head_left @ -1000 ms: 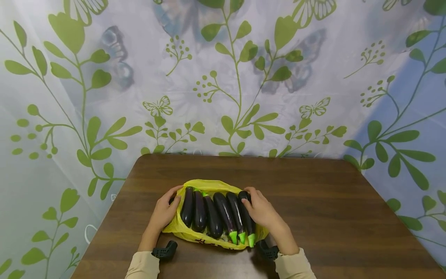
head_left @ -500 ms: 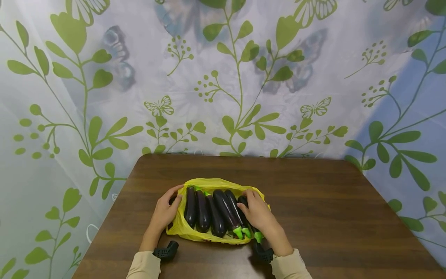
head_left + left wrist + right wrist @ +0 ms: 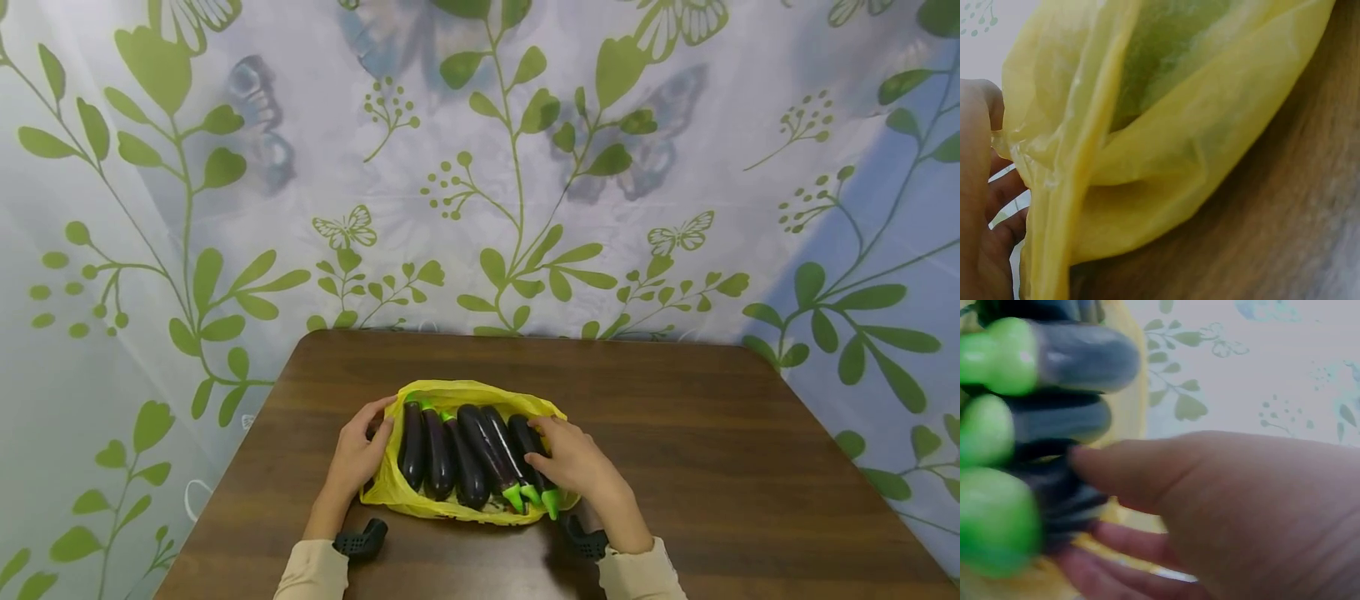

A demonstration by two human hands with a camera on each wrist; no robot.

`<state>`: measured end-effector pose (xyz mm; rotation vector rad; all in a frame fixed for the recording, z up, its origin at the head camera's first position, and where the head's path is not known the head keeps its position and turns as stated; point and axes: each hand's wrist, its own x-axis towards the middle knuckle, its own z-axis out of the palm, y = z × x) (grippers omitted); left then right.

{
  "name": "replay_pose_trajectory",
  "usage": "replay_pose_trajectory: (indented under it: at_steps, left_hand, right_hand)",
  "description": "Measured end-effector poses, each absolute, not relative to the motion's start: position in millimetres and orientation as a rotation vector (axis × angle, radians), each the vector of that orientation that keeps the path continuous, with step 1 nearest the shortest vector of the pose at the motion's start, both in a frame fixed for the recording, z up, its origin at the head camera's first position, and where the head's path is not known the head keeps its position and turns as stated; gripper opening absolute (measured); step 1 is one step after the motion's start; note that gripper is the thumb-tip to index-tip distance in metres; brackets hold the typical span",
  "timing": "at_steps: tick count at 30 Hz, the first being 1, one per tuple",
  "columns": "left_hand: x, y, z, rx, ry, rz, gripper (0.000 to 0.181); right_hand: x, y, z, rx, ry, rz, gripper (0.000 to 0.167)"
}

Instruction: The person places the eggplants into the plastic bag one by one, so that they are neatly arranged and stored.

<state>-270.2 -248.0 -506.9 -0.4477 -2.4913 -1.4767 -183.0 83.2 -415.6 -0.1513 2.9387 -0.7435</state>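
Several dark purple eggplants (image 3: 471, 467) lie side by side in an opened yellow plastic bag (image 3: 420, 505). My left hand (image 3: 362, 442) holds the bag's left side; in the left wrist view its fingers (image 3: 1007, 190) sit against the yellow film (image 3: 1147, 206). At the other end, my right hand (image 3: 573, 457) has its thumb and fingers around the rightmost eggplant (image 3: 522, 435). The right wrist view, somewhat blurred, gives the thumb on top of that eggplant (image 3: 1063, 497) and fingers along its outer side. Part of this eggplant is hidden behind the hand.
Everything rests on a brown wooden table (image 3: 697, 433), whose surface extends behind the bag and to its right. A leaf-and-butterfly patterned curtain (image 3: 480, 208) hangs beyond the far edge. Dark wrist mounts (image 3: 362, 540) are on both wrists.
The rightmost eggplant's green stem end has shifted right and slightly up. My right hand moved left, then back right, ending a little lower. My left hand stays at the bag's side.
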Motion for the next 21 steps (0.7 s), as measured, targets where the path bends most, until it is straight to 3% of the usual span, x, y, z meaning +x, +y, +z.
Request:
replay_pose_trajectory:
  at_steps: [13, 21]
  left_hand:
    - [-270, -247, -511, -0.442, -2.493, -1.498, 0.036]
    - [-273, -248, -513, -0.480, -2.449, -1.475, 0.035]
  right_hand:
    - [-194, 65, -436, -0.039, 3.247, -0.748, 0.037]
    - [-193, 43, -436, -0.779, 3.162, -0.559, 0.048]
